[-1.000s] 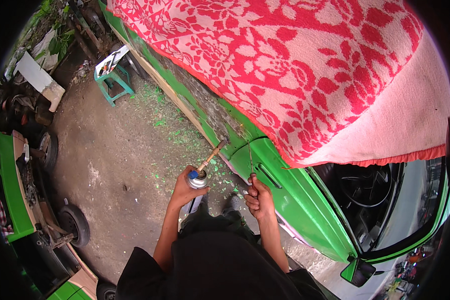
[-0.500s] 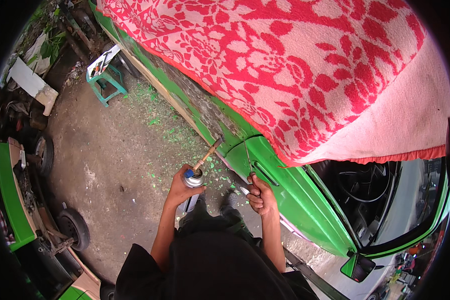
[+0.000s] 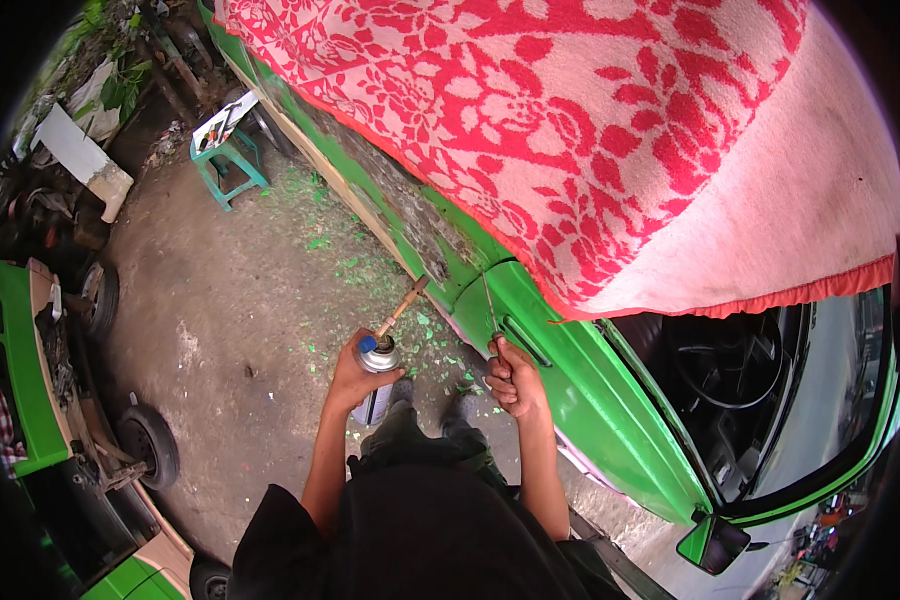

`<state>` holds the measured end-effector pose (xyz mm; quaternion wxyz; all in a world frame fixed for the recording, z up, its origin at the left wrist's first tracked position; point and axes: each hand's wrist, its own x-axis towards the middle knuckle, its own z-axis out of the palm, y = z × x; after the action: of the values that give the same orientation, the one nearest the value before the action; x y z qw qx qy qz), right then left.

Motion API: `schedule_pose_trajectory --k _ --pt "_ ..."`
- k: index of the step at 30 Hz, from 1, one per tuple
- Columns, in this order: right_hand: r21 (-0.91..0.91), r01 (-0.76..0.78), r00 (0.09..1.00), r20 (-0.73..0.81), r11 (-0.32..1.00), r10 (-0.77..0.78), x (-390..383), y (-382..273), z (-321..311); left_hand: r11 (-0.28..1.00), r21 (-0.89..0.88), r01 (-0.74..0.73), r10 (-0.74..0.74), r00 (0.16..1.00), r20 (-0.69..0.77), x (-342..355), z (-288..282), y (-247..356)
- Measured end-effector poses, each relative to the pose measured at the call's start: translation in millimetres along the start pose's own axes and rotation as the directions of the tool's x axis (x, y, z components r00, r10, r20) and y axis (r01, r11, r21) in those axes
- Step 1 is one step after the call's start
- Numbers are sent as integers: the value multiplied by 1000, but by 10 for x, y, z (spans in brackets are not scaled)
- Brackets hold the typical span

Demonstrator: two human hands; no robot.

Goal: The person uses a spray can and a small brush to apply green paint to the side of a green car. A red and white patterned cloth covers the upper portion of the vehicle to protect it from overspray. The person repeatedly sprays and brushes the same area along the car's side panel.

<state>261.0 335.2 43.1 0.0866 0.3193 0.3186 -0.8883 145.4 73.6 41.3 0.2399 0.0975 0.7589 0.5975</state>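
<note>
My left hand [image 3: 352, 376] is wrapped round a gas torch, a silver canister [image 3: 379, 360] with a blue knob and a brass nozzle [image 3: 402, 308]. The nozzle's tip is close to the lower edge of the green car's side [image 3: 440, 270], where paint is stripped to a rough grey-brown patch [image 3: 400, 195]. Whether a flame burns I cannot tell. My right hand [image 3: 516, 378] is closed round a thin-shafted tool [image 3: 490, 305], which looks like a screwdriver. Its shaft points away from me in front of the green car door [image 3: 560, 385]; the fingers hide most of its handle.
A red and pink floral blanket [image 3: 560, 140] covers the car's upper part. Green paint flakes [image 3: 345, 265] litter the concrete floor. Farther left stands a teal stool [image 3: 228, 170] with tools on top. Another green vehicle [image 3: 30, 370] and loose wheels [image 3: 148, 447] are at the left. A side mirror [image 3: 713, 543] juts out lower right.
The view has shifted slightly. The torch and both hands sit a little farther left in the picture. A pale pointed piece beside my right hand no longer shows. Both grips stay closed.
</note>
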Motion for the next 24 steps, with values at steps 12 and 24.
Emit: schedule_pose_trajectory --k 12,24 --pt "147 -87 994 82 985 75 18 -41 -53 993 -114 -32 32 999 2 -108 251 -61" --pt "-62 -17 996 -94 998 12 -1 1 120 997 -73 -30 30 1000 -6 53 262 -44"
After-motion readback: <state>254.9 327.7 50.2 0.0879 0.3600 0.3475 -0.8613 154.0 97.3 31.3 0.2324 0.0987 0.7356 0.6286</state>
